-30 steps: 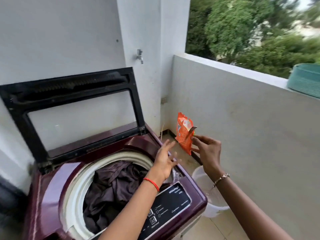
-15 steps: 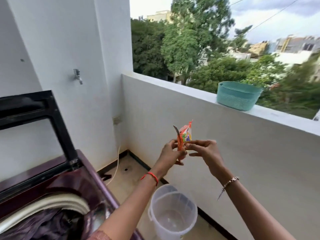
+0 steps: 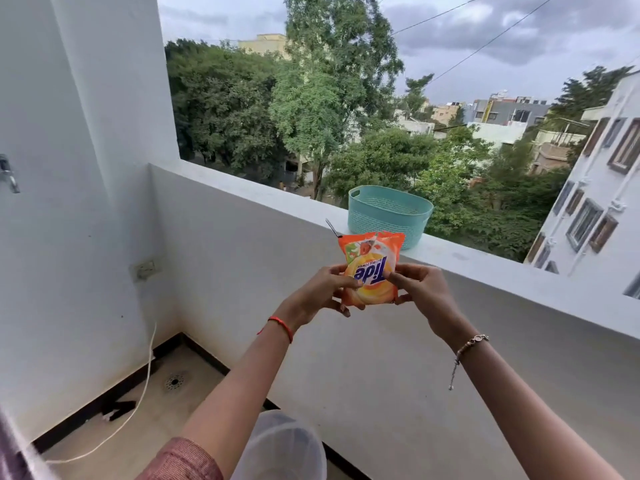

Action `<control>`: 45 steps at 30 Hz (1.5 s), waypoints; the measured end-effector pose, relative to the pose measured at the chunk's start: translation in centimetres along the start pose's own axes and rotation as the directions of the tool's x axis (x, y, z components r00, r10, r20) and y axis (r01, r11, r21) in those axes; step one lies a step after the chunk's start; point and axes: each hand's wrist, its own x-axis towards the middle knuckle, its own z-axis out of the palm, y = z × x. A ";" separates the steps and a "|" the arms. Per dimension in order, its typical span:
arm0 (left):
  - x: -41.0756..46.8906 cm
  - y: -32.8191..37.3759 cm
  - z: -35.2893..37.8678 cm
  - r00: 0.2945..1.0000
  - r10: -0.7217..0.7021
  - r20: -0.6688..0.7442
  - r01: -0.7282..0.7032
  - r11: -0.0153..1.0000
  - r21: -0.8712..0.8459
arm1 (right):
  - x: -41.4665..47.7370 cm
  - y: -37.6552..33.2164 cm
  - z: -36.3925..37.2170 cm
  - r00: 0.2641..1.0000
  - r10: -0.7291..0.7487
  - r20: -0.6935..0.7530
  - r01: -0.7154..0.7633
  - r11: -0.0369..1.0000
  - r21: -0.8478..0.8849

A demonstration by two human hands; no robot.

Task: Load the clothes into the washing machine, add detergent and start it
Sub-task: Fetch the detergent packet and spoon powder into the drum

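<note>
Fingers of both hands around detergent packet

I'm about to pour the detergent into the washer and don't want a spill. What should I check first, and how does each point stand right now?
1. Orange Tide detergent sachet held securely: ok, left hand and right hand both pinch it.
2. Sachet torn open: cannot tell; a strip sticks up at its top corner.
3. Sachet upright: not ok, the print reads upside down.
4. Sachet over the drum: not ok, it is held out toward the white balcony wall.
5. Washer in sight: not ok, out of frame.
6. Teal plastic basket clear of the hands: ok, on the ledge behind.
</note>
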 end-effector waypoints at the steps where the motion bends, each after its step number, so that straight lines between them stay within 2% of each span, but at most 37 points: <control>1: 1.1 0.5 0.0 1.000 0.003 0.004 -0.003 1.000 0.004 | 0.7 -0.1 -0.6 1.000 -0.006 -0.015 0.006 1.000 0.019; 8: 9.8 4.1 -1.0 0.992 0.117 -0.037 -0.114 0.991 0.064 | 6.9 -1.6 -3.5 0.990 -0.052 -0.134 0.066 0.993 0.100; 12: 15.6 6.9 -2.5 0.980 0.200 0.011 -0.200 0.975 0.097 | 11.9 -3.0 -4.6 0.973 -0.116 -0.198 0.136 0.986 0.092; 18: 22.7 10.5 -4.8 0.974 0.224 0.044 -0.227 0.968 0.103 | 18.6 -4.3 -5.7 0.968 -0.099 -0.230 0.113 0.992 0.049; 20: 24.8 10.9 -5.2 0.979 0.200 0.039 -0.204 0.969 0.141 | 20.6 -4.1 -5.9 0.964 -0.087 -0.252 0.088 0.996 -0.010; 24: 28.5 10.4 -5.9 0.993 0.107 0.055 -0.116 0.974 0.194 | 23.6 -3.2 -6.2 0.942 -0.126 -0.309 0.046 0.966 -0.253; 29: 31.6 9.5 -6.7 0.992 0.063 0.108 -0.090 0.960 0.264 | 25.7 -1.8 -6.6 0.940 -0.119 -0.319 -0.045 0.885 -0.463; 35: 33.5 8.8 -6.6 0.989 0.110 0.099 -0.135 0.946 0.295 | 26.8 -1.4 -6.2 0.932 -0.141 -0.333 -0.097 0.790 -0.605; 42: 35.6 8.9 -5.5 0.992 0.011 0.124 -0.059 0.919 0.390 | 28.0 -0.8 -6.6 0.938 -0.095 -0.333 -0.205 0.621 -0.757; 45: 36.3 8.9 -5.2 0.989 -0.057 0.137 -0.009 0.897 0.442 | 28.3 -0.1 -6.5 0.929 -0.109 -0.354 -0.255 0.508 -0.823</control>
